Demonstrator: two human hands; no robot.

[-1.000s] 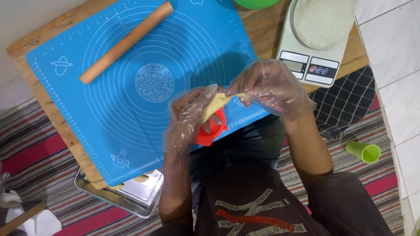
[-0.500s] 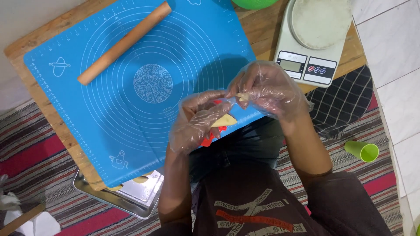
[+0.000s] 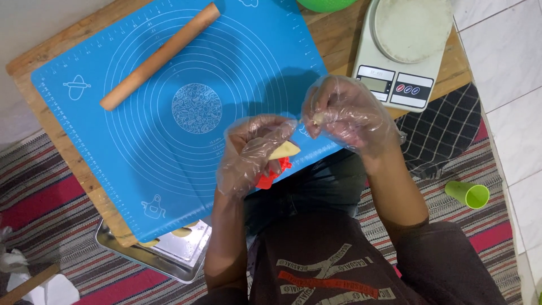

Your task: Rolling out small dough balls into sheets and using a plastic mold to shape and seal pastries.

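Two gloved hands: left hand (image 3: 255,153) grips dough (image 3: 284,151), red mould (image 3: 272,172); right hand (image 3: 344,113) pinches scrap.

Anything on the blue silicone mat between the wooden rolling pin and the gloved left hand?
Nothing. Head view: only bare blue silicone mat, with its printed circles, lies between the wooden rolling pin and the gloved left hand.

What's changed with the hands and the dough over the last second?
The hands have drawn apart. The right hand pulled away toward the scale, pinching a small bit of dough. The left hand keeps its grip on the red mould and folded dough piece. Rolling pin and blue mat stayed put.
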